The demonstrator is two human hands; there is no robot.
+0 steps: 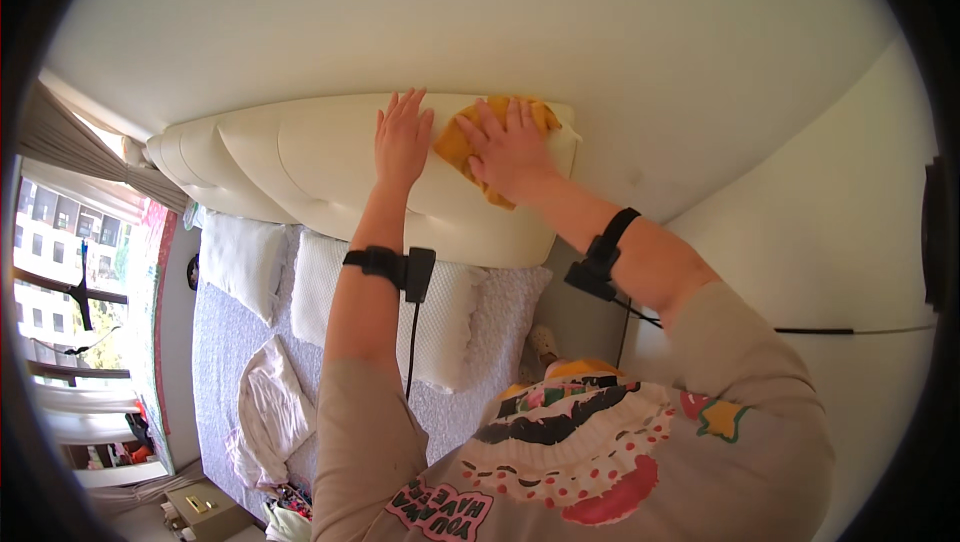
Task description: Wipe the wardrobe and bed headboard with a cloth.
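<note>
A yellow-orange cloth [455, 149] lies bunched against the top right part of a cream padded headboard [330, 157]. My right hand [515, 154] holds the cloth pressed to the padding, its fingers over the front and part of the cloth hidden under the palm. To the left of it, my left hand [402, 142] rests on the headboard near its upper edge. It is open, with fingers stretched out and nothing in them. Both forearms wear a black strap with a small box and a cable.
Below the headboard is a bed [225, 362] with white pillows [330, 292] and a crumpled pale garment [272, 407]. A plain wall [600, 22] rises behind the headboard. Curtains [85, 142] and a window stand at the left. A beige box-like cabinet [210, 514] is at the lower left.
</note>
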